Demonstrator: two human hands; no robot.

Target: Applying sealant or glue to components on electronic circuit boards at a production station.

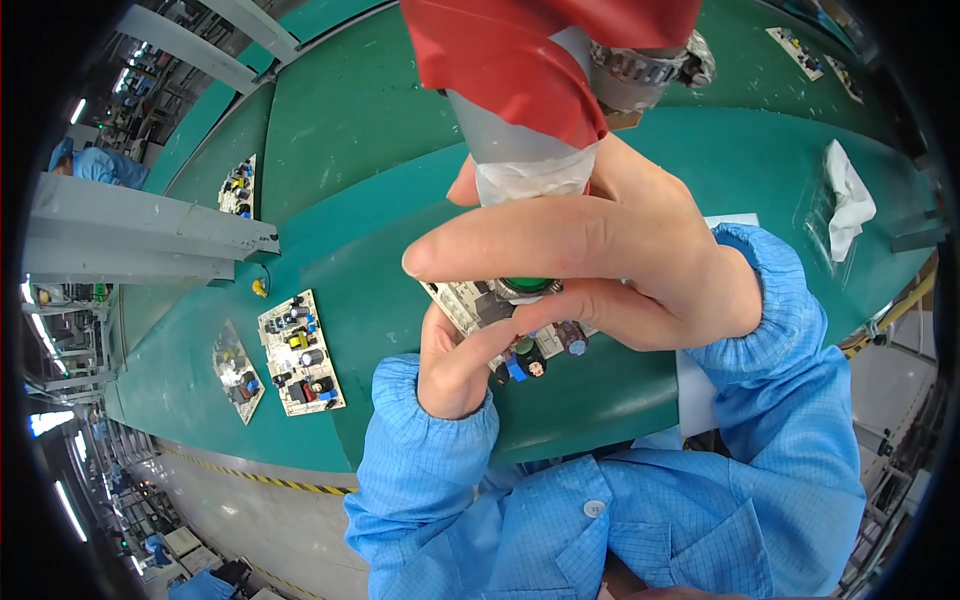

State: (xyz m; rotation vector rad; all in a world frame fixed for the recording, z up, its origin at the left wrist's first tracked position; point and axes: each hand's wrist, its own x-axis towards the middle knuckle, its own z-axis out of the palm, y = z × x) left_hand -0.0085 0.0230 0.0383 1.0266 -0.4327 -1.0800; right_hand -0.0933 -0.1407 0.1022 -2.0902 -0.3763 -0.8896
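My right hand (620, 240) is wrapped round a grey cylindrical tool (510, 138), covered above in red sheeting and bound low down with whitish tape. A metal band clamp (640, 68) sits beside the red sheeting. Below my fingers a green ring-like part (528, 286) shows, close over a populated circuit board (462, 304). My left hand (455, 368) grips that board near its lower left edge, thumb on top. Blue, black and brown components stick out along the board's near side. The right hand hides the board's middle and the tool's tip.
Two circuit boards, one fully showing (302, 355) and one in a clear wrap (238, 372), lie to the left. Another board (238, 188) rests farther back. A grey metal beam (150, 230) juts in from the left. White crumpled tissue (846, 200) lies at the right.
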